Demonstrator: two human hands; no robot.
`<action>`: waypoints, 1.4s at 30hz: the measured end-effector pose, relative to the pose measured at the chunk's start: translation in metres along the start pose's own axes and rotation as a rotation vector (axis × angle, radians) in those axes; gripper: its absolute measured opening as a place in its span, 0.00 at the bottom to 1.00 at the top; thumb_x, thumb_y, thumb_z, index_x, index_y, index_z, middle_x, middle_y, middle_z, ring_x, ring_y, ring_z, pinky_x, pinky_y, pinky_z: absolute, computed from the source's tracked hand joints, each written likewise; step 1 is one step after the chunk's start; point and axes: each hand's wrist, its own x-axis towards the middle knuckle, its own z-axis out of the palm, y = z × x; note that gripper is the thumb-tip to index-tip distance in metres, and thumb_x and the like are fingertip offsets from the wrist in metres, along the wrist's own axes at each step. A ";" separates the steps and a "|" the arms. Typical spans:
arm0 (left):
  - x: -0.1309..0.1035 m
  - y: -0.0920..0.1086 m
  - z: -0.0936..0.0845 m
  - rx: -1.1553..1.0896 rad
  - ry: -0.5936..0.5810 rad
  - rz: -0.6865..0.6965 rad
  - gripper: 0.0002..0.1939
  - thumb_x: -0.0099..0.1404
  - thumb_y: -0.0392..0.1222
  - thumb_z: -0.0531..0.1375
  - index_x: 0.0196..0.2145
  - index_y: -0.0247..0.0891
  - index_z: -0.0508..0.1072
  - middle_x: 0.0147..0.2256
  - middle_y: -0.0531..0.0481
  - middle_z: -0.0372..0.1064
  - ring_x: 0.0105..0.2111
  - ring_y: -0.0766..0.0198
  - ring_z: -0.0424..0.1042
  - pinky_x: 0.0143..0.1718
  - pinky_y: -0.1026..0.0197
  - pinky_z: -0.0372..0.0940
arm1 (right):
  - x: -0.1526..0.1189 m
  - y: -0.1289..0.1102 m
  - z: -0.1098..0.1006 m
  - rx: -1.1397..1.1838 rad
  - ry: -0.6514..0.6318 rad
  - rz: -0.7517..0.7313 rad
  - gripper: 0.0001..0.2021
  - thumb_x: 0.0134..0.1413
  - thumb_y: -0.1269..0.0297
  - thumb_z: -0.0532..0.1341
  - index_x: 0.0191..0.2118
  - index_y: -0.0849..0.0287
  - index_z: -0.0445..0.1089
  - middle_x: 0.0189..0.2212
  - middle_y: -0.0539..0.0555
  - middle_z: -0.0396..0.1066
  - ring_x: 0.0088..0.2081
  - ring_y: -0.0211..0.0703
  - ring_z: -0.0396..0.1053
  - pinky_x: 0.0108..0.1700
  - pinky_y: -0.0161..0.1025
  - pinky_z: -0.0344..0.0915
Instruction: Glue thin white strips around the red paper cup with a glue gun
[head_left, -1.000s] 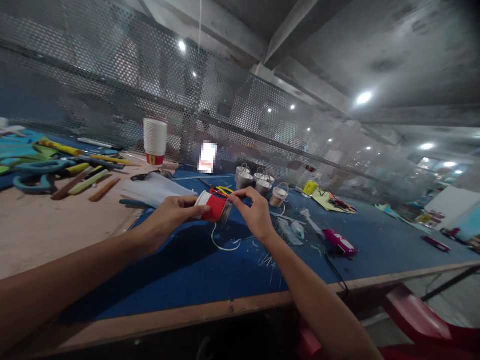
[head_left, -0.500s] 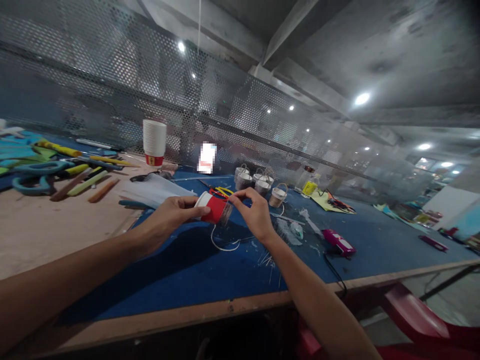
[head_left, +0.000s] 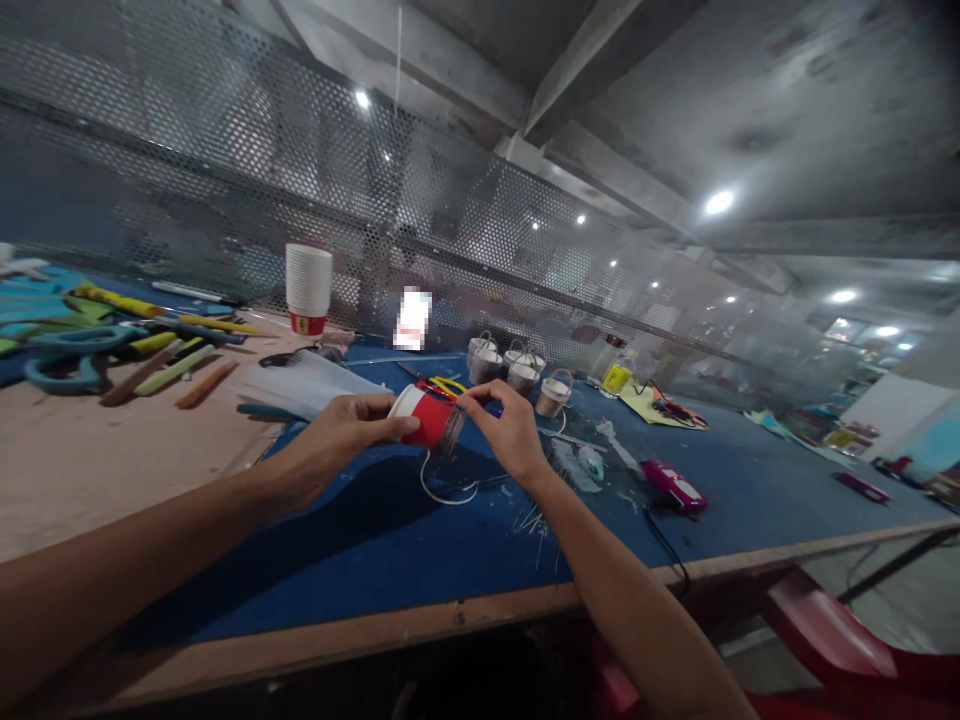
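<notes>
One smooth red-and-white paper cup

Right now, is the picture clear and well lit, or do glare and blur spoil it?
Head view: ceiling light glares; white patch is washed out and blocky; cup is readable, its wound end less crisp; broad shadow below left hand; mesh smears rightward.
</notes>
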 end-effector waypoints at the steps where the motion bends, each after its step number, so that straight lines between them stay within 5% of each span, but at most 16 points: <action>1: 0.000 0.000 0.000 -0.002 -0.003 0.006 0.14 0.57 0.48 0.75 0.39 0.39 0.88 0.39 0.41 0.85 0.39 0.50 0.79 0.43 0.55 0.72 | 0.000 0.000 0.000 0.007 -0.001 0.003 0.08 0.63 0.58 0.67 0.35 0.55 0.79 0.35 0.53 0.79 0.39 0.46 0.75 0.48 0.42 0.71; 42: 0.000 0.006 -0.004 0.052 -0.064 0.044 0.14 0.58 0.51 0.73 0.39 0.41 0.87 0.38 0.48 0.84 0.42 0.52 0.77 0.48 0.54 0.65 | -0.002 -0.002 -0.001 0.113 0.031 0.029 0.12 0.61 0.54 0.65 0.35 0.58 0.76 0.34 0.52 0.77 0.38 0.44 0.74 0.46 0.40 0.70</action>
